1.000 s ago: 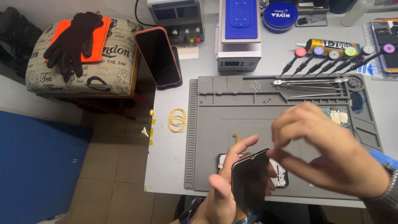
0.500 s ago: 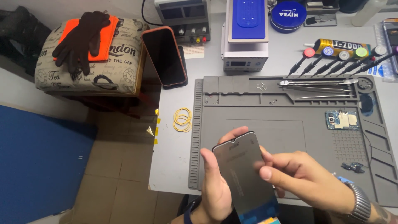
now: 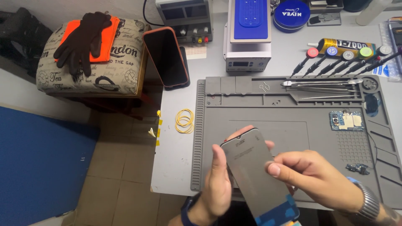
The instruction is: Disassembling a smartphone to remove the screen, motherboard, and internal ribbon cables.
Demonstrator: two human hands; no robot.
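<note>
Tilted further upright, phone screen (image 3: pixel 255 175) sits gripped between left hand (image 3: pixel 215 188) and right hand (image 3: pixel 314 178)

I see both of my hands bare, without gloves or sleeves. My left hand (image 3: pixel 217 188) carries a dark blue band at the wrist. My right hand (image 3: pixel 314 178) carries a silver metal link bracelet at the wrist, with a strip of light blue just beside it.

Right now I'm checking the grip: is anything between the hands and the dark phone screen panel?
Nothing visible does. The left hand grips the screen panel by its left edge, and the right hand touches its right edge with bare fingertips.
</note>
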